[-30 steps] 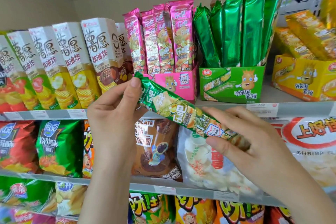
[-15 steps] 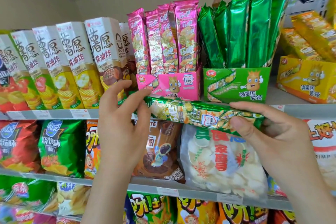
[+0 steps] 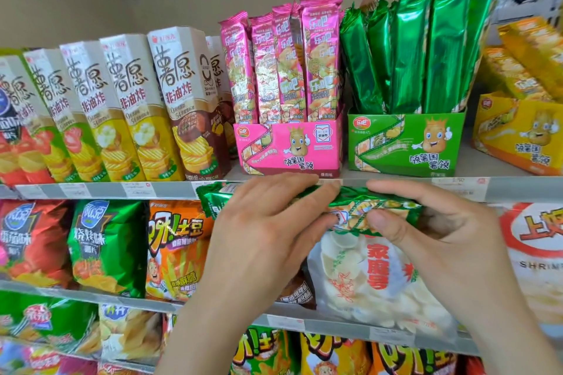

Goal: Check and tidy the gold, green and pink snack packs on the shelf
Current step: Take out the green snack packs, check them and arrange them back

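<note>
Tilted earlier, the green snack pack is now lying level, with the left hand and right hand both gripping it. Checking is probably ending; next it is needing upending into the green display box.

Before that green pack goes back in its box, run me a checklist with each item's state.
1. Grip: the left hand and the right hand both hold the green pack: ok.
2. Pack upright like the rest: it lies level in front of the shelf edge: not ok.
3. Green box faces front with its top open: ok.
4. Free slot among the standing green packs: cannot tell, they crowd the box.
5. Pack undamaged: cannot tell, the hands cover much of it.
6. Pink packs upright in the pink box: ok.
</note>
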### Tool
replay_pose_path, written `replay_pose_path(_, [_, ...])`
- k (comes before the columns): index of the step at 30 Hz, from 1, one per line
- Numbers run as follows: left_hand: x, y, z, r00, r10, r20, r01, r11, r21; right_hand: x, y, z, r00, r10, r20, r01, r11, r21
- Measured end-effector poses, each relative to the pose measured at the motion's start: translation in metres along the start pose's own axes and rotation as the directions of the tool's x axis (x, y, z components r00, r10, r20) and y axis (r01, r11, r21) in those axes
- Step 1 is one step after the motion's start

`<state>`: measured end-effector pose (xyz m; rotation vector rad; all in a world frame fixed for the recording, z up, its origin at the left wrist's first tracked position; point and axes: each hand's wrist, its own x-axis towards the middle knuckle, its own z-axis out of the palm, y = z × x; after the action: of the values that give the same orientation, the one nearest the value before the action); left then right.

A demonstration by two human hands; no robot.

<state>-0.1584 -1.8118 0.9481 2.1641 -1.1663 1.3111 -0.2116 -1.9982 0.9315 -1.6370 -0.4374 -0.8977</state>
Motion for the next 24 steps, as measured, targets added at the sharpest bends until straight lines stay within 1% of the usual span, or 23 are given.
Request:
replay_pose_path(2, [-0.001,-0.001,0.002,1.000,-0.001,-0.003,0.001,1.000,-0.026,0.000,0.000,0.000,1.000,0.029,0.003,-0.029,0.997,0.072])
replay_pose_path(4, [-0.002,-0.002,0.003,1.000,-0.023,-0.020,0.021,0.997,-0.068,0.000,0.001,-0.001,0.999,0.043,0.009,-0.043,0.995,0.095])
replay_pose_path(7, [-0.005,-0.003,0.003,0.990,-0.116,-0.080,0.099,0.976,-0.194,0.000,0.005,-0.005,0.999,0.001,0.049,-0.009,0.988,0.154])
replay_pose_path(10, [-0.007,-0.001,0.004,0.975,-0.193,-0.106,0.155,0.945,-0.289,0.001,0.005,-0.006,0.995,0.038,0.094,-0.065,0.953,0.297])
replay_pose_path(12, [-0.006,0.001,0.004,0.974,-0.204,-0.101,0.167,0.942,-0.290,0.001,0.006,-0.004,0.998,0.044,0.052,-0.057,0.953,0.296])
replay_pose_path(15, [-0.004,0.007,0.001,0.989,-0.148,-0.019,0.137,0.954,-0.268,0.001,0.005,-0.001,0.999,0.044,-0.015,-0.040,0.971,0.235])
replay_pose_path(18, [-0.001,0.018,0.001,0.994,-0.079,0.076,0.097,0.958,-0.269,-0.001,0.009,0.002,0.998,0.063,-0.021,-0.057,0.972,0.227])
replay_pose_path(20, [0.001,0.025,0.003,0.991,-0.055,0.120,0.087,0.953,-0.290,-0.002,0.009,0.005,0.997,0.068,0.028,-0.072,0.972,0.224])
replay_pose_path(22, [0.001,0.030,0.007,0.987,-0.039,0.155,0.088,0.943,-0.322,-0.004,0.008,0.007,0.992,0.086,0.090,-0.107,0.960,0.259])
replay_pose_path(24, [-0.001,0.032,0.011,0.985,-0.066,0.160,0.122,0.919,-0.376,-0.005,0.003,0.010,0.984,0.063,0.168,-0.107,0.957,0.270])
